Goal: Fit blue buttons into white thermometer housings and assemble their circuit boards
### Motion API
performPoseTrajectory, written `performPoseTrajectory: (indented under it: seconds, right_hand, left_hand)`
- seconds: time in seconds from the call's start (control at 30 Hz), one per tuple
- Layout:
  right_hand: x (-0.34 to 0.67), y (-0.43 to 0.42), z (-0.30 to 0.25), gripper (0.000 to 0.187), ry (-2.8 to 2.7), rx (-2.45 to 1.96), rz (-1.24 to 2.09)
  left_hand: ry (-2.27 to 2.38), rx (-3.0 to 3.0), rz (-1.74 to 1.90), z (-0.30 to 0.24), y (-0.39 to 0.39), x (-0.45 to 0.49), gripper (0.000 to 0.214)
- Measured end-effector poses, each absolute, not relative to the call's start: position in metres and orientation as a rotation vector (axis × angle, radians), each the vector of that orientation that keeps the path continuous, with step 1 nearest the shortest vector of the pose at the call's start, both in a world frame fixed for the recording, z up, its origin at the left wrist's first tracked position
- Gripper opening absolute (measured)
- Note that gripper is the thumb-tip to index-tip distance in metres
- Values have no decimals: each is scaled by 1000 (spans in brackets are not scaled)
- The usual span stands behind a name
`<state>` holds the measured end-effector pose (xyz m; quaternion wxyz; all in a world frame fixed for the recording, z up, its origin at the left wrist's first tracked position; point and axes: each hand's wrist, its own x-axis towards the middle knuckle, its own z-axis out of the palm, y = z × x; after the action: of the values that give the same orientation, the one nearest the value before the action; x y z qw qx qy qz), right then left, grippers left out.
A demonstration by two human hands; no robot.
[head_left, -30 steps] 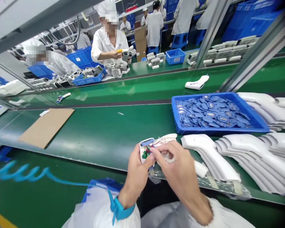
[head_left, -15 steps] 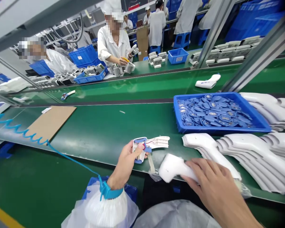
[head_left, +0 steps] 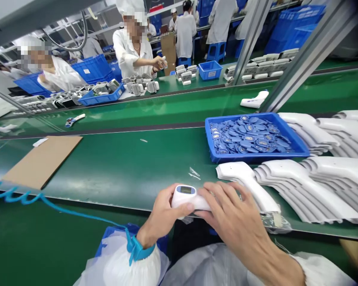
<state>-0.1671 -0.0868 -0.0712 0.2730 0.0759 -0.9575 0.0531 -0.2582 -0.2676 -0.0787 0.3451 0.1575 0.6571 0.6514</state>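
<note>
Between my two hands is a white forehead thermometer (head_left: 182,200), its small grey display with a blue rim facing up. My left hand (head_left: 162,210) grips the head end, thumb along the near side. My right hand (head_left: 226,206) is wrapped over the handle, covering most of it. The inside parts of the thermometer are hidden by the white shell. Just right of my right hand, a stack of white shell halves (head_left: 250,182) lies on the green bench, with more stacks (head_left: 304,186) beyond it.
A blue tray (head_left: 256,157) of blue oval parts stands behind the shells. Clear plastic scraps (head_left: 193,173) lie ahead of my hands. Cardboard (head_left: 47,159) rests at left, near a coiled blue wrist cord (head_left: 77,211). A co-worker (head_left: 134,51) handles parts across the belt.
My right hand has brought the white shell left onto the opened half in my left hand. The inner parts and red wire are now covered. The view has shifted slightly.
</note>
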Motion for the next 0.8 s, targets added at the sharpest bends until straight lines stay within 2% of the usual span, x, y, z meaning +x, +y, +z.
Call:
performPoseTrajectory:
  seconds: [0.13, 0.2, 0.27, 0.33, 0.43, 0.53, 0.6, 0.8]
  right_hand:
    - [-165, -74, -83, 27, -2712, 124, 768]
    - [-173, -74, -77, 29, -2668, 63, 1128]
    - [-186, -84, -66, 27, -2549, -52, 1338]
    - [-203, -101, -57, 27, -2475, -151, 1316]
    - [-223, -125, -57, 47, -2446, -148, 916]
    - [-229, -132, -64, 48, -2339, -51, 664]
    - [-227, -127, -65, 48, -2286, -37, 685]
    - [-223, -116, -62, 50, -2233, -250, 904]
  left_hand:
    - [1823, 519, 1585, -76, -266, -258, 43]
    - [1930, 530, 1487, -71, -265, -259, 43]
    - [2059, 532, 1417, -67, -262, -260, 40]
    - [2147, 575, 1383, -63, -257, -260, 29]
    - [2180, 729, 1306, -64, -251, -255, 6]
    - [2367, 857, 1208, -68, -248, -249, 9]
    - [2479, 896, 1152, -69, -247, -248, 17]
    - [2273, 850, 1149, -66, -243, -250, 22]
